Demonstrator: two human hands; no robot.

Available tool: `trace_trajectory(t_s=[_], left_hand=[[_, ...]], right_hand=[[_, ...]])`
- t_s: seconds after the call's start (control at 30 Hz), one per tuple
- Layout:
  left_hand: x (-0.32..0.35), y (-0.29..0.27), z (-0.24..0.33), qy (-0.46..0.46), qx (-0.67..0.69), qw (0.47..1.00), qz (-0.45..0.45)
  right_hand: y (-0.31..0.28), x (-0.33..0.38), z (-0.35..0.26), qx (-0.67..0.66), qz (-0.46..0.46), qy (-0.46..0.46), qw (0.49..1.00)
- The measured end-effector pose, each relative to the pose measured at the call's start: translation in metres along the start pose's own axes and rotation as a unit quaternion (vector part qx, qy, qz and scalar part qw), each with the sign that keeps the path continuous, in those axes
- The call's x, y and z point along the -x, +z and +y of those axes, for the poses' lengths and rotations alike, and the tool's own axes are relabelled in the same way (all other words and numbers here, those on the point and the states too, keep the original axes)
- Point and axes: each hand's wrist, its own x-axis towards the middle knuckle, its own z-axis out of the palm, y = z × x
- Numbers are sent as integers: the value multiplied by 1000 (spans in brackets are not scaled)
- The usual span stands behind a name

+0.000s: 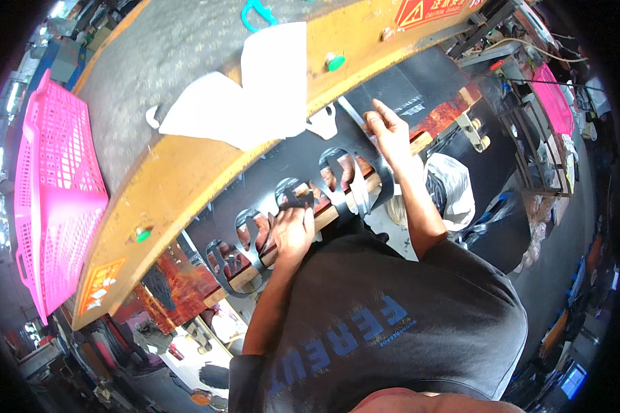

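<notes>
A black sheet (282, 172) with several shaped holes cut along its near edge lies on a worn red-brown board (179, 282) under the yellow head of a press (186, 172). My left hand (293, 230) grips the cut strip of the black sheet at the board's near edge. My right hand (389, 131) presses down on the same sheet farther right, holding a flat metal cutting form (348, 110) against it. White cut pieces (255, 89) lie on top of the press head, beside a turquoise hook (257, 14).
A pink plastic crate (52, 193) stands to the left of the press. Two green buttons (335, 62) (142, 234) sit on the yellow edge. A white bag (455, 186) and black scrap lie on the floor at right, near a metal rack with another pink basket (554, 96).
</notes>
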Motion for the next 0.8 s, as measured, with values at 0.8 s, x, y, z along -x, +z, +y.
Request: trace_trajectory(t_s=[0.8], left_hand=[[-12,38,-18,-42,-62,982,172]], right_hand=[[8,54,72,453,-120,-461,754]])
